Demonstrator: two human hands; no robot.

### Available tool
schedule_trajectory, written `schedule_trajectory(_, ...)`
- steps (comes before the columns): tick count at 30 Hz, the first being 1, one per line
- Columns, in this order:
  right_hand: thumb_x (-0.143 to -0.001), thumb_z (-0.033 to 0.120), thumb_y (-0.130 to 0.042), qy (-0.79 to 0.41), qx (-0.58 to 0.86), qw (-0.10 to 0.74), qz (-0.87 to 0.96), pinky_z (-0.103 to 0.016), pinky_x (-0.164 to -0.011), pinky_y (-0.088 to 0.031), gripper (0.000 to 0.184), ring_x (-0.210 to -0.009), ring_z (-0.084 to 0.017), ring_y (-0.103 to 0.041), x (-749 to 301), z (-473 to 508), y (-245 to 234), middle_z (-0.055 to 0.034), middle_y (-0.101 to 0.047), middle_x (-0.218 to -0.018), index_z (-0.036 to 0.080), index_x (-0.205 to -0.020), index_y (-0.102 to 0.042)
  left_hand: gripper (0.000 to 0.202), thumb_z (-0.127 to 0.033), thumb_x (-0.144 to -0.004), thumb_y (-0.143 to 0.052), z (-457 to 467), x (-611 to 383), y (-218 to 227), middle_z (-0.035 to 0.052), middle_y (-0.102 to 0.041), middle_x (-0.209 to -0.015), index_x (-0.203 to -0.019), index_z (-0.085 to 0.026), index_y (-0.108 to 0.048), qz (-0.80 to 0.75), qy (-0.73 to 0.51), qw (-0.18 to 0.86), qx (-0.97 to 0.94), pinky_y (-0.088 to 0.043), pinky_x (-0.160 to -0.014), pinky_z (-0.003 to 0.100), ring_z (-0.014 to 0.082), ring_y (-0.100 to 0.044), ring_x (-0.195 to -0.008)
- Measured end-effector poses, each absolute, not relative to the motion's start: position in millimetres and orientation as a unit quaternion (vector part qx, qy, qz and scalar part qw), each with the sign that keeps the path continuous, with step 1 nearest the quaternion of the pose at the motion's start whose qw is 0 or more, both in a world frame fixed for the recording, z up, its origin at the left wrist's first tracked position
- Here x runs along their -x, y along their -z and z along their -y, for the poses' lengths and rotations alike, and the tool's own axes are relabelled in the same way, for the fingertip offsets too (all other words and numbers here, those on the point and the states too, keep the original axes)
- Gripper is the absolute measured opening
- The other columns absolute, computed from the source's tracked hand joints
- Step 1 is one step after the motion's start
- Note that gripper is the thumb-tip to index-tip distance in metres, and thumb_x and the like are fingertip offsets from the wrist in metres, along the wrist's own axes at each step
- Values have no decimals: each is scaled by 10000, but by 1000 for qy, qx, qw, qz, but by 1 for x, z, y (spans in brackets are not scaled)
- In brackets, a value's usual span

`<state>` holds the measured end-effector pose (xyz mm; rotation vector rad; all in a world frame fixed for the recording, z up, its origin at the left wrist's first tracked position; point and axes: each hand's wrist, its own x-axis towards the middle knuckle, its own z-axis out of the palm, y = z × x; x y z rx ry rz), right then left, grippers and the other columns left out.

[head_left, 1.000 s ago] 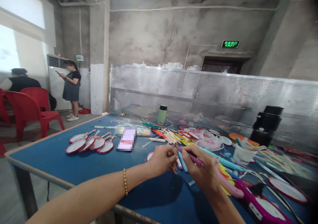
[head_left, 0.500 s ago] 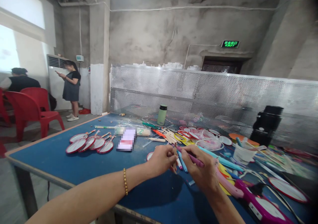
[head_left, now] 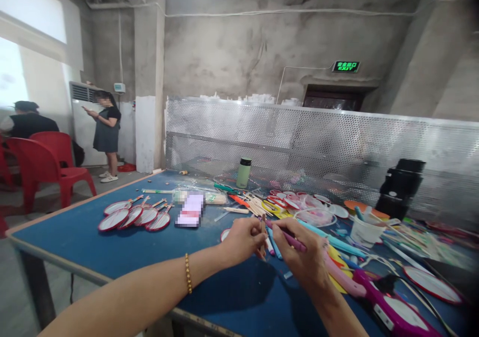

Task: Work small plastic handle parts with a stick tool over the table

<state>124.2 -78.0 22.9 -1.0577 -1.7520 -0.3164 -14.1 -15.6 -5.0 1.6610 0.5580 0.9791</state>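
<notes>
My left hand point(head_left: 241, 240) is closed around a thin flat wooden stick point(head_left: 263, 235), held upright over the blue table. In my right hand point(head_left: 309, 257) is a purple marker point(head_left: 295, 241), gripped like a pen, its tip against or very near the upper part of the stick. A white disc with a red rim point(head_left: 224, 234) peeks out behind my left hand and is mostly hidden. Blue and pink markers point(head_left: 276, 246) lie on the table just beyond the gap between my hands.
Several red-rimmed round fans point(head_left: 114, 219) lie at the left, beside a phone point(head_left: 190, 210). Behind stands a green bottle point(head_left: 244, 173). To the right are a white plastic cup point(head_left: 365, 233), a magenta power strip point(head_left: 402, 312) and scattered craft pieces. A perforated metal panel point(head_left: 239, 127) bounds the table's back.
</notes>
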Motion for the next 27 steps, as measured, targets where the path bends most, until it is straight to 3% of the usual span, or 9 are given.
schedule_trajectory(27,-876,290,-553,153,449,518,712,-228,-568,-470,195,-566,-127,-607,-124,79,-26,-10,-677,-667,189,-751,-664,85,-220,-734,-546,15,14,7,-19,-581,-559,-672,-166,-524,-238,-405,541,-697,-529,-538,277,127,-583,-500)
